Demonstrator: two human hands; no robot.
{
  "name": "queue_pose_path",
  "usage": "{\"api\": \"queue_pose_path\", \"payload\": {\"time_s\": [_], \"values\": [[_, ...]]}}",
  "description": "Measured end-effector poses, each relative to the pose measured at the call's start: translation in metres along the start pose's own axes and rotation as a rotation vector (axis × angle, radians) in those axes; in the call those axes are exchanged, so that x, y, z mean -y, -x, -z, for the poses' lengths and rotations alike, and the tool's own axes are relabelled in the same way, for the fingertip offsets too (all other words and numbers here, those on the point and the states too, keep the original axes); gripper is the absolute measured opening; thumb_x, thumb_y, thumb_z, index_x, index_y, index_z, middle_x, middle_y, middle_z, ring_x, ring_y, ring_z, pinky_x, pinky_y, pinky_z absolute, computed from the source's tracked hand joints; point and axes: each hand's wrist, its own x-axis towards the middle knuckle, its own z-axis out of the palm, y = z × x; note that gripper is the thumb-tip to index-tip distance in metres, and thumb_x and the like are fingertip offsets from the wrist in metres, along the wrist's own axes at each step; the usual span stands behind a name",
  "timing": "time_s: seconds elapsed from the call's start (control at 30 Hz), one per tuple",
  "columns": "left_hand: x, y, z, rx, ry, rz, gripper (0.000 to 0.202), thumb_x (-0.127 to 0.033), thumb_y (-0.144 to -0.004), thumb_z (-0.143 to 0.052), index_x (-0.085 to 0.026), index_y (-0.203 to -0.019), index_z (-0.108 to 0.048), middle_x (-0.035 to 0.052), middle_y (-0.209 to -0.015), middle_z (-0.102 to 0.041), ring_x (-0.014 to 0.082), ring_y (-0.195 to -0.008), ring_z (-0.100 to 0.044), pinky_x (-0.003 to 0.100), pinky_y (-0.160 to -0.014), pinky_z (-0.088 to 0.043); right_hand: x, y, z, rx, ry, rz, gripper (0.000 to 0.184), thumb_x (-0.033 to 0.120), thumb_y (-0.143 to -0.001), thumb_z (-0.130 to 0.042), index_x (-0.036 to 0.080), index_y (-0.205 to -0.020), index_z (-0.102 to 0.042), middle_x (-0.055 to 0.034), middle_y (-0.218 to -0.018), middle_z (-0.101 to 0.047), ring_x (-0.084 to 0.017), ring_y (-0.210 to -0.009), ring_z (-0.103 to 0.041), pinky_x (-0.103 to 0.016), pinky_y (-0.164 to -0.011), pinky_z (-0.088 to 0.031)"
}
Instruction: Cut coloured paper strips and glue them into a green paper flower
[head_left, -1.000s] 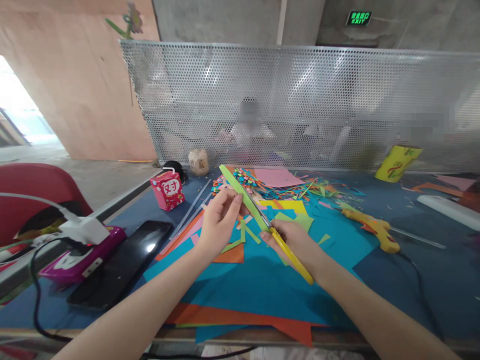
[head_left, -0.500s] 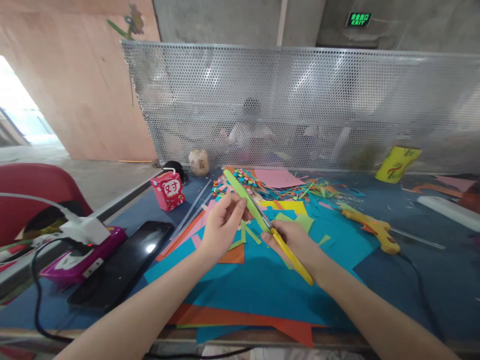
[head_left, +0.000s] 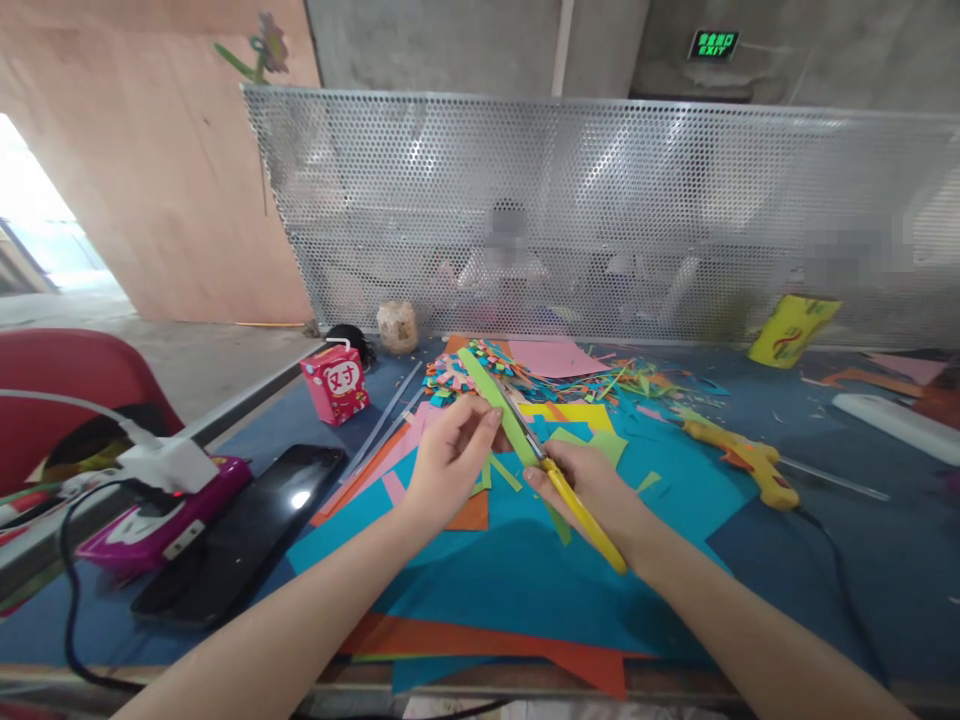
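Note:
My left hand (head_left: 450, 462) pinches a long light-green paper strip (head_left: 499, 405) that slants up and away over the table. My right hand (head_left: 592, 485) grips yellow-handled scissors (head_left: 577, 510), whose metal blades (head_left: 517, 418) lie along the strip's right edge. Both hands hover above large blue paper sheets (head_left: 525, 570) and orange sheets (head_left: 472, 635). Small green offcuts lie under the hands.
A heap of coloured paper scraps (head_left: 570, 375) lies behind the hands. A yellow glue gun (head_left: 742, 460) with a cord lies to the right. A red drink carton (head_left: 335, 380), a black phone (head_left: 247, 525), a magenta device (head_left: 161, 510) and a perforated metal screen (head_left: 600, 210) are around.
The green strip has dropped lower and been drawn back toward me between the blades. My left hand has shifted slightly right and down. The scissors stay in nearly the same place.

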Motion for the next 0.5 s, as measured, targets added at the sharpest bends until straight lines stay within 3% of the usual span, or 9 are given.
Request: {"api": "queue_pose_path", "payload": {"time_s": [0.3,0.5], "values": [[0.002,0.001,-0.003,0.018,-0.023,0.034,0.016,-0.026,-0.081,-0.046,-0.018,-0.068,-0.048,-0.003,-0.057,-0.054,0.0083,-0.054,-0.052,0.02,-0.053,-0.041,0.002,0.0,0.006,-0.039,-0.111,-0.03,0.036,0.05,-0.072,-0.046,0.021,-0.054,-0.035,0.0051,-0.04,-0.032,-0.009,-0.036,-0.033,-0.021,-0.035,-0.024],[0.0,-0.013,0.015,-0.019,-0.148,0.047,0.017,-0.026,-0.079,-0.047,-0.018,-0.064,-0.048,-0.0035,-0.056,-0.051,0.0082,-0.052,-0.049,0.02,-0.051,-0.038,-0.006,-0.005,0.013,-0.152,-0.138,-0.035,0.038,0.051,-0.077,-0.039,0.02,-0.056,-0.042,0.0017,-0.046,-0.043,-0.009,-0.033,-0.038,-0.022,-0.033,-0.026]]}}
